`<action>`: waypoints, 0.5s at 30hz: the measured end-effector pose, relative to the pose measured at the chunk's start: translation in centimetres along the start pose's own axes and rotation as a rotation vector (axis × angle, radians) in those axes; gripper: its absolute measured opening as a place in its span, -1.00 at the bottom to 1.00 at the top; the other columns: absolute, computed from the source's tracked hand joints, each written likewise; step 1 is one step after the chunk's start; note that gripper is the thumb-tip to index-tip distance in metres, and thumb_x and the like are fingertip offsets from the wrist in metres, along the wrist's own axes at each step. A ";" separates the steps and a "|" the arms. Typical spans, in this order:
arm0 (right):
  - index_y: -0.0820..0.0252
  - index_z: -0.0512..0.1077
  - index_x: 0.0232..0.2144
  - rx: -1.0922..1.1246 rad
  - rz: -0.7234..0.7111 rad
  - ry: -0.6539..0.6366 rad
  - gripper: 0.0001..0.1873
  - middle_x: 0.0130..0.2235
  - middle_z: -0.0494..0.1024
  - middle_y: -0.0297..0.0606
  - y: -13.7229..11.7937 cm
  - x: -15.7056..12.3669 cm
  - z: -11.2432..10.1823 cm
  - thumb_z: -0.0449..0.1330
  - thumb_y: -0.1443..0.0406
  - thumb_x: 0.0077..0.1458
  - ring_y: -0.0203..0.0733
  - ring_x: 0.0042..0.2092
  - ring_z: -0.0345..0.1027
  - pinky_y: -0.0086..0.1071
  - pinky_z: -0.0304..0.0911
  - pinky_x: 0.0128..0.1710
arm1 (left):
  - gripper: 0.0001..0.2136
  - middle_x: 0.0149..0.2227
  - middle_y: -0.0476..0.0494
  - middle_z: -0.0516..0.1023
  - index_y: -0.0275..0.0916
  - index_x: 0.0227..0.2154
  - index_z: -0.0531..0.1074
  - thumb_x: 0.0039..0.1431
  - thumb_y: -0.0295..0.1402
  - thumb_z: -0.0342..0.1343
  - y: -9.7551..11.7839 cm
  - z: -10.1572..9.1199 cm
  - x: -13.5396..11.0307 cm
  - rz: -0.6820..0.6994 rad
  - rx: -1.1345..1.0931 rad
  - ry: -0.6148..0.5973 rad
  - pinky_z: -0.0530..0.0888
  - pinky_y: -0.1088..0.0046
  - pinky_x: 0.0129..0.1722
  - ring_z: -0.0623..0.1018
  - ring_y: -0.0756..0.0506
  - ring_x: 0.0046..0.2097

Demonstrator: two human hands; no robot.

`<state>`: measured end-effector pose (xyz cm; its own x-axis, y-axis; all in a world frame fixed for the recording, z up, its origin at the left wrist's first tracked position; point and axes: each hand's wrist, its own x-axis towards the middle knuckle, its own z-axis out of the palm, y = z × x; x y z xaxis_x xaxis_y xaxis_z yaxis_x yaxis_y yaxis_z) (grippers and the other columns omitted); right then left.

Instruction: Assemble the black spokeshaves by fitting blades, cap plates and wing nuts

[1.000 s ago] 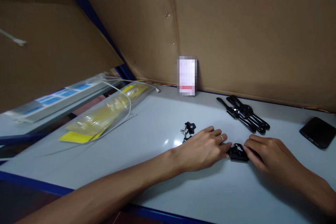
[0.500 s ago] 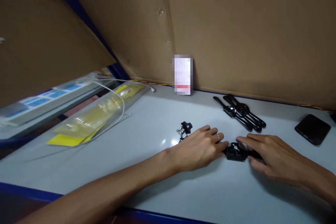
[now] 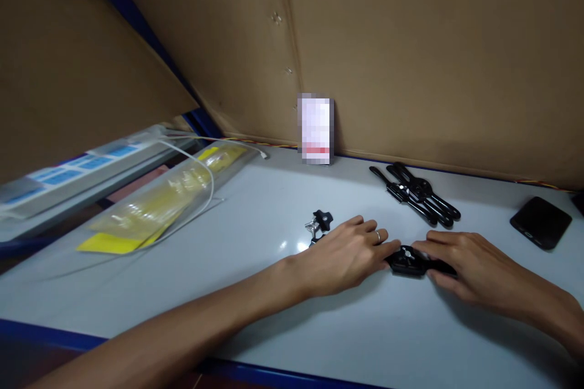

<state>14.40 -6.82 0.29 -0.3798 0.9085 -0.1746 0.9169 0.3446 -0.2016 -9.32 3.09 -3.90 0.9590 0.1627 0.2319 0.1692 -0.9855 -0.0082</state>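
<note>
A small black plastic part [image 3: 405, 260] lies on the pale grey table [image 3: 255, 310] between my two hands. My left hand [image 3: 351, 255], a ring on one finger, lies palm down with its fingertips pressed against the part's left side. My right hand [image 3: 460, 267] comes in from the right, its fingers closed on the part's right side and on a black piece running under them. Just left of my left hand sits a black knob with a silver screw [image 3: 319, 223]. A bundle of black clamp-like arms [image 3: 420, 194] lies behind my hands.
Cardboard walls [image 3: 410, 61] close off the back and left. A blurred white card [image 3: 316, 129] leans on the back wall. A yellow packet in clear plastic [image 3: 159, 206] and a white cable [image 3: 205, 164] lie at left. A dark phone [image 3: 541, 222] rests at right. The blue table edge [image 3: 274, 374] is near.
My right hand's fingers have slid onto the black part and stretched out flatter along the table. My left hand has stayed in place against the part.
</note>
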 end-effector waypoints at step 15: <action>0.07 0.50 -0.17 0.001 -0.019 0.059 -0.74 -0.25 0.54 -0.27 0.1 -0.3 0.0 0.12 0.43 0.13 -0.15 -0.29 0.44 -0.29 0.22 -0.32 | -0.84 -0.29 -0.06 0.56 -0.26 -0.08 0.43 0.41 -0.29 0.10 0.1 -0.2 0.1 0.006 0.021 0.004 0.30 0.30 -0.24 0.50 -0.12 -0.25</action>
<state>14.62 -7.04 0.27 -0.3888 0.9143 -0.1132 0.9096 0.3614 -0.2051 -9.25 2.98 -3.64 0.9593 0.1562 0.2354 0.1679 -0.9853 -0.0306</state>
